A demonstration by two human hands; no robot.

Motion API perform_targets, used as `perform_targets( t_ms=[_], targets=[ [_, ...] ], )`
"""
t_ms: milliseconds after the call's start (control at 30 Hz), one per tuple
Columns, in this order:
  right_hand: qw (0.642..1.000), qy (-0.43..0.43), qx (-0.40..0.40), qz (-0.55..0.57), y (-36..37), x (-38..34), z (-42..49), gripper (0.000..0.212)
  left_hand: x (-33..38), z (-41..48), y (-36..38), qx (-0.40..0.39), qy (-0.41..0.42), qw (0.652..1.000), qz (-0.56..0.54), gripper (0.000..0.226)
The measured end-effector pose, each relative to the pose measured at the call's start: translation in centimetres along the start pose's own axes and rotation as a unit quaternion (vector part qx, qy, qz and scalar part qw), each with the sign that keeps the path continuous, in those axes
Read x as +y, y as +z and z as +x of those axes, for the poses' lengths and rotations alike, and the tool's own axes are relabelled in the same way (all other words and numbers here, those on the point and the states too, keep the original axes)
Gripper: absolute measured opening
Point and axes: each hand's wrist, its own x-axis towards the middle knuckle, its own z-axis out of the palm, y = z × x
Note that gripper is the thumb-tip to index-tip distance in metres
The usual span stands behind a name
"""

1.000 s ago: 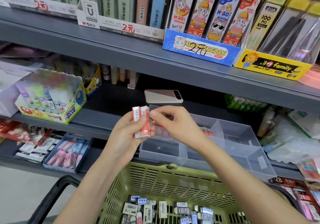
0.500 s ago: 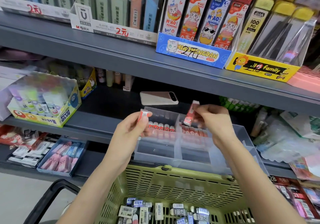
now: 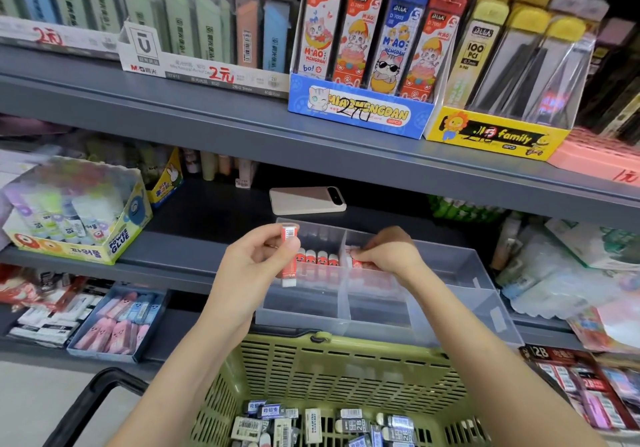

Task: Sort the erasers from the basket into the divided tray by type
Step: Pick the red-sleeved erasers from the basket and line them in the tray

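Judging by the head view, how far along is the sorting?

Barely started, I'd say. The divided tray (image 3: 450,275) on the shelf has one row of red erasers (image 3: 315,259) standing in its back-left compartment and a few more in the one beside it. I see nothing in the near compartments through the clear plastic.

And the hands?

The left hand (image 3: 254,261) pinches a red-and-white eraser (image 3: 289,256) upright between thumb and fingers, held over the tray's left edge. The right hand (image 3: 389,252) is down in the back-middle compartment with its fingertips pinched on another red eraser (image 3: 358,263). It is probably setting it in, though the fingers hide most of it.

What's left?

Most of it. The green basket (image 3: 346,370) below holds a heap of loose erasers (image 3: 311,422) — dark and white sleeves, and none of that kind shows in the tray.

Anything readable?

Several basket sleeves say "2B". On the upper shelf there is "MIAOMENGDAN" on the blue display box (image 3: 360,109) and "M·AO MENGDAN" on its packs. The yellow box (image 3: 491,133) and its packs carry "family" and "100 PCS", and an "M&G" carton (image 3: 204,65) is marked "2元". Lower left, the glue box (image 3: 79,238) reads "POWER GLUE" — the finer print is too blurred to read.
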Motion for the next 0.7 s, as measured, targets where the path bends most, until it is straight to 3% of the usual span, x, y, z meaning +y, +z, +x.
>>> perform_targets(
  t_ms=[133,200,267,333,400,467,533,633,700],
  targets=[
    [1.0,-0.023,-0.007,-0.016,-0.4,0.2,-0.6,0.023,-0.3,0.3,0.1,0.004,0.002,1.0,0.0,0.02],
    [0.994,-0.071,0.074,-0.033,-0.7,0.0,-1.9,0.019,-0.2,0.3,0.2,0.0,0.0,1.0,-0.007,0.02],
    [0.977,-0.135,0.13,0.105,-1.0,-0.5,-4.1,0.018,0.0,0.3,0.4,-0.006,0.0,1.0,-0.026,0.02],
    [0.941,-0.207,0.037,0.264,-1.1,-1.3,-7.0,0.016,0.0,0.4,0.6,-0.003,-0.001,0.999,-0.054,0.029],
    [0.918,-0.238,-0.04,0.314,-0.6,-1.8,-9.4,0.006,0.1,0.4,0.7,0.003,-0.007,0.997,-0.082,0.04],
    [0.913,-0.231,-0.022,0.336,-0.1,-1.9,-10.3,0.01,0.2,0.3,1.0,-0.004,-0.013,0.994,-0.108,0.037],
    [0.876,-0.199,-0.025,0.439,0.2,-1.4,-10.2,0.013,0.0,0.1,1.5,-0.026,-0.012,0.993,-0.118,0.034],
    [0.78,-0.17,-0.087,0.596,-0.3,-0.3,-9.6,0.018,-0.2,-0.4,2.3,-0.06,0.029,0.998,-0.015,0.031],
    [0.764,-0.149,-0.045,0.627,-1.1,0.7,-8.4,0.014,-0.4,-0.7,2.4,-0.058,0.067,0.986,0.141,0.019]
  ],
)
